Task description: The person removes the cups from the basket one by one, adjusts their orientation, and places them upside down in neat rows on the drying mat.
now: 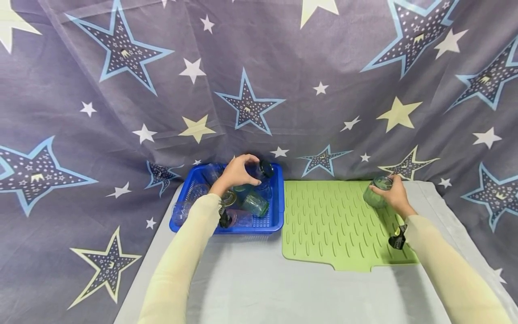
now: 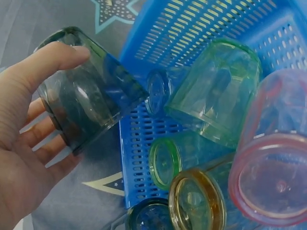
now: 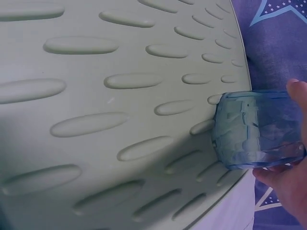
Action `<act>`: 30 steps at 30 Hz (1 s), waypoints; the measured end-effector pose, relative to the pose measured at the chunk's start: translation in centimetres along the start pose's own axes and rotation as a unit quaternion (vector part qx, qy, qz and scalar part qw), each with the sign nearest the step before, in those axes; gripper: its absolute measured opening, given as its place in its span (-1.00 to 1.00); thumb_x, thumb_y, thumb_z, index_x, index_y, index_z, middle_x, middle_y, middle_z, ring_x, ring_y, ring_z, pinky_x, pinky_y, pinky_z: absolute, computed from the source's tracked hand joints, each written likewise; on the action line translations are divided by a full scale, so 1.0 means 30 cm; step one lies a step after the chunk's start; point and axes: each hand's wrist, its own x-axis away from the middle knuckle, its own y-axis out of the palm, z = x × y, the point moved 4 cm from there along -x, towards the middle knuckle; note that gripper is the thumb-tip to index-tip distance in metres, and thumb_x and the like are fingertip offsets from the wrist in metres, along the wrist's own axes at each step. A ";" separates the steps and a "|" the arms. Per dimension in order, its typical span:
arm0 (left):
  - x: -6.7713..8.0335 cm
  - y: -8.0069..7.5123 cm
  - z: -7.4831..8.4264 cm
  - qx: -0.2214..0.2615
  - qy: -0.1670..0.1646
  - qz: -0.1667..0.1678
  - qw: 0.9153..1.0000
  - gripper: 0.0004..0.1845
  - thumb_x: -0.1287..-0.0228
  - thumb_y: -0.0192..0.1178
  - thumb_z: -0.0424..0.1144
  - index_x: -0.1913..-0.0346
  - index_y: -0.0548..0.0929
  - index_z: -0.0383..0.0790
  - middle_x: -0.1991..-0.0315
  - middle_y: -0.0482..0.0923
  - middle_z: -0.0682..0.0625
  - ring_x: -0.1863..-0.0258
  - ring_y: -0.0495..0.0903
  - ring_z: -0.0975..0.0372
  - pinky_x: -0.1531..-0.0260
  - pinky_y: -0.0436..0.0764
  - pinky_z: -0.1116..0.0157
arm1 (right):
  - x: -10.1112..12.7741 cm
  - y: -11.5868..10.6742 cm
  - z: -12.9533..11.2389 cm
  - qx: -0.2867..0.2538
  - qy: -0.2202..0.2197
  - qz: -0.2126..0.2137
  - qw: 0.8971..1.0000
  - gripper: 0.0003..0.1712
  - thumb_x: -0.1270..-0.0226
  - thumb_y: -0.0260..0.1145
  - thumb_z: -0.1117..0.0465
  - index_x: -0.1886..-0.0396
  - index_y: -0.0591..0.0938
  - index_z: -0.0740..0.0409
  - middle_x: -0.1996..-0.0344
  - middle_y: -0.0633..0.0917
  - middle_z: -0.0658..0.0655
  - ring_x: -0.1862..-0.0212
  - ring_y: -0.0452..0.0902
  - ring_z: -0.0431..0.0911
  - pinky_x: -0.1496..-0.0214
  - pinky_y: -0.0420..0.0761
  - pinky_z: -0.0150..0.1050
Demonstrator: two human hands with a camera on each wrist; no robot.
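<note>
My left hand (image 1: 236, 173) grips a dark tinted drinking glass (image 2: 88, 96) by its sides, thumb on one side and fingers on the other. This glass is tilted above the back of the blue basket (image 1: 280, 211). Inside the basket lie a green glass (image 2: 216, 91), a pink glass (image 2: 271, 182), an amber-rimmed glass (image 2: 196, 203) and several others. Over at the far right, my right hand (image 1: 395, 196) holds a bluish-green patterned glass (image 3: 244, 129) between thumb and fingers. That glass stands at the back right of the green drying mat (image 1: 323, 225), its lower end against the ridges.
A pale cloth covers the table (image 1: 299, 292) under basket and mat. Right behind them hangs a grey star-print curtain (image 1: 291, 126). The basket's right wall adjoins the mat's left edge. Glasses in the basket lie close against one another.
</note>
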 end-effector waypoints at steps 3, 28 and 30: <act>0.007 0.006 0.002 0.038 -0.001 0.001 0.999 -0.27 0.06 0.64 -0.15 -0.24 0.60 -0.16 -0.21 0.62 -0.09 -0.27 0.54 0.03 -0.58 0.09 -0.06 | 0.005 0.002 0.003 -0.006 -0.004 0.002 1.000 0.02 -0.43 0.34 0.02 -0.48 0.00 0.57 -0.31 0.22 0.71 -0.32 0.24 0.52 -0.32 0.36 0.37; 0.014 0.028 0.051 0.165 0.009 -0.011 0.986 -0.24 0.01 0.61 -0.20 -0.31 0.54 -0.15 -0.24 0.55 -0.10 -0.24 0.53 0.04 -0.28 0.54 0.03 | 0.001 -0.003 -0.011 0.012 0.007 -0.008 1.000 0.08 -0.42 0.35 -0.02 -0.52 -0.04 0.55 -0.38 0.15 0.71 -0.41 0.13 0.55 -0.41 0.26 0.41; 0.014 0.026 0.056 0.167 0.010 -0.010 0.986 -0.25 0.00 0.60 -0.20 -0.31 0.54 -0.15 -0.24 0.55 -0.10 -0.24 0.53 0.04 -0.28 0.54 0.03 | 0.004 -0.002 -0.014 0.012 0.009 -0.010 1.000 0.08 -0.42 0.35 -0.03 -0.53 -0.04 0.54 -0.39 0.16 0.71 -0.41 0.13 0.55 -0.40 0.27 0.40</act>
